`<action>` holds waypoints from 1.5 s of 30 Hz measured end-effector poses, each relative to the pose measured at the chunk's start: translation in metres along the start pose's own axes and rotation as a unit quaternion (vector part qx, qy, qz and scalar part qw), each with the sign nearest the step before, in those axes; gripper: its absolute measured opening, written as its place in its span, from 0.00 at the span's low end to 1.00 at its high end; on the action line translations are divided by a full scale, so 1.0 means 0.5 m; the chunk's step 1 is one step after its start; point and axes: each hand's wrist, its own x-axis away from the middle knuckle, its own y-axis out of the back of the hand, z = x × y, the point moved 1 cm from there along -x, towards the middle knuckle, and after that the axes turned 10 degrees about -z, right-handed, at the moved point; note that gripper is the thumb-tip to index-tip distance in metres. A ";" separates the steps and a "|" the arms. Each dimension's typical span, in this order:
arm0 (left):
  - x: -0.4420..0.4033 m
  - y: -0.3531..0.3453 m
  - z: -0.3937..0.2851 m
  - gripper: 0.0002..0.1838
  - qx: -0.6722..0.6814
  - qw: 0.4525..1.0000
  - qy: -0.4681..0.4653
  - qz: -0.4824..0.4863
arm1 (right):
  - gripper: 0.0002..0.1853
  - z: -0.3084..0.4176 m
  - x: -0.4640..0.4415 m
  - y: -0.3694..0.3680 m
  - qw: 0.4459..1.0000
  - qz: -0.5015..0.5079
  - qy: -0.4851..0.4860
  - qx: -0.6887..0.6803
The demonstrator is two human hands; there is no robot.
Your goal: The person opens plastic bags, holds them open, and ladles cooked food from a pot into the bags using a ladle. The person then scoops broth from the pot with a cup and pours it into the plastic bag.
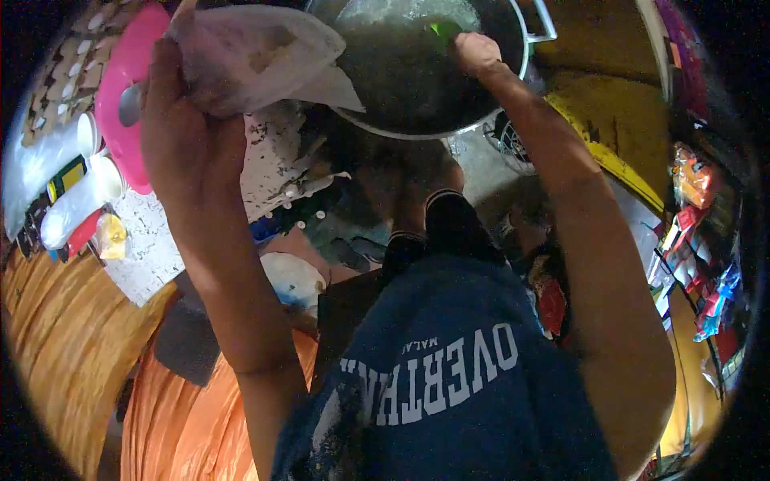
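Observation:
My left hand [186, 120] is raised at the upper left, with its fingers closed round a clear plastic bag [257, 60]. Something pale is inside the bag, too blurred to name. A large metal pot [417, 135] with a side handle stands at the top middle, holding dark, cloudy liquid [401, 76]. Over the pot's right part, my right hand [479, 54] is closed on a green utensil [443, 30]. The far end of this utensil is not clearly visible, so I cannot tell its kind.
A pink plastic basin [128, 88] stands at the left beside white cups [108, 178]. Below them is a speckled white surface [148, 248]. A yellow panel [613, 128] lies to the right of the pot. Colourful packets [694, 180] are at the far right.

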 end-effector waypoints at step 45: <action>0.113 0.035 -0.021 0.21 -0.115 0.978 -0.020 -0.172 | 0.09 0.202 -0.167 -0.059 0.995 0.006 0.035 -0.095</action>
